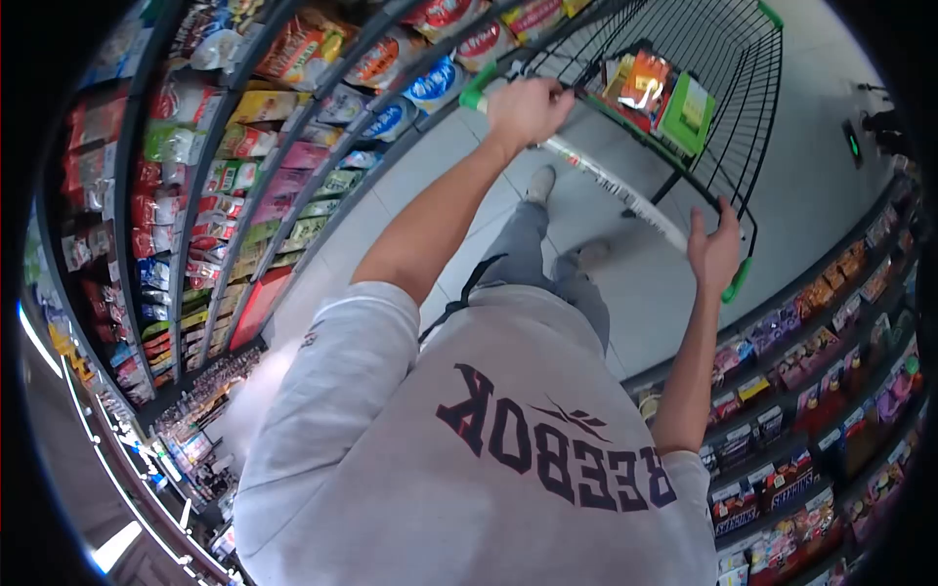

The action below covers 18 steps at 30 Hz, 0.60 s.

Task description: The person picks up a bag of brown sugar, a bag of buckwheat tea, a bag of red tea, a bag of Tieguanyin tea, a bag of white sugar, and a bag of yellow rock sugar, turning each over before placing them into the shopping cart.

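Note:
My left hand is wrapped around the left end of the shopping cart's handle, near its green end cap. At the other end my right hand also closes on the bar, beside the lower green cap. The wire shopping cart extends ahead of me. Near the handle it carries a bright green box and an orange shiny package, with other packs partly hidden around them.
Tall shelves of bagged snacks line the left side, close to the cart. Lower shelves with boxed and bagged sweets curve along the right. Pale floor tiles run between them. A dark object with a green light is at the far right.

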Tool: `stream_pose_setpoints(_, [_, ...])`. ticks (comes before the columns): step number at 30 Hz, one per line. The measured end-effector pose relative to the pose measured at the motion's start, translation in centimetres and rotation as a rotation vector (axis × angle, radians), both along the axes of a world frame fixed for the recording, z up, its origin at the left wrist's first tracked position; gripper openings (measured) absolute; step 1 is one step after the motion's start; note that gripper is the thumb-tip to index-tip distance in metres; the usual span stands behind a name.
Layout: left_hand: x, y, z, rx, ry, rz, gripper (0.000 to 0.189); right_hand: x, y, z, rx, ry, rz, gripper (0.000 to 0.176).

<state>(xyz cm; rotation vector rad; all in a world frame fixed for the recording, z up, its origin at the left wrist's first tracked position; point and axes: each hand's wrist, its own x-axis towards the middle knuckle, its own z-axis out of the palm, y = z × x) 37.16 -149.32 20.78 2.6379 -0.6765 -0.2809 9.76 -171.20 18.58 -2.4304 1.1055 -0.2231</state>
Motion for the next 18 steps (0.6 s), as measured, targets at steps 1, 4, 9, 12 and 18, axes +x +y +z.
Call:
stream_pose_setpoints(1, [0.2,-0.4,0.0,-0.024,-0.014,-0.005,0.037,0.2,-0.3,0.0,0.004,-0.024,0.001,0.057])
stream_pose_setpoints(4, [1.8,-1.4,-0.5,-0.005,0.005,-0.013,0.036,1.4,-1.0,0.0,0.042,0.061,-0.035,0.058])
stream_pose_setpoints(9, [4.2,-2.3,-1.2,-0.069,-0.049,-0.049,0.036,2.7,-1.3,-0.5,0.013,0.061,-0.052,0.061])
stream_pose_setpoints(12, [5.8,-2.5,-1.2,-0.063,-0.077,-0.105,0.033,3.1,-1.8,-1.7,0.015,0.010,-0.038,0.061])
stream_pose_setpoints(18, [7.5,-3.2,-2.6,-0.137,-0.041,-0.111,0.032,4.3,-1.8,-1.7,0.038,0.026,-0.050,0.061])
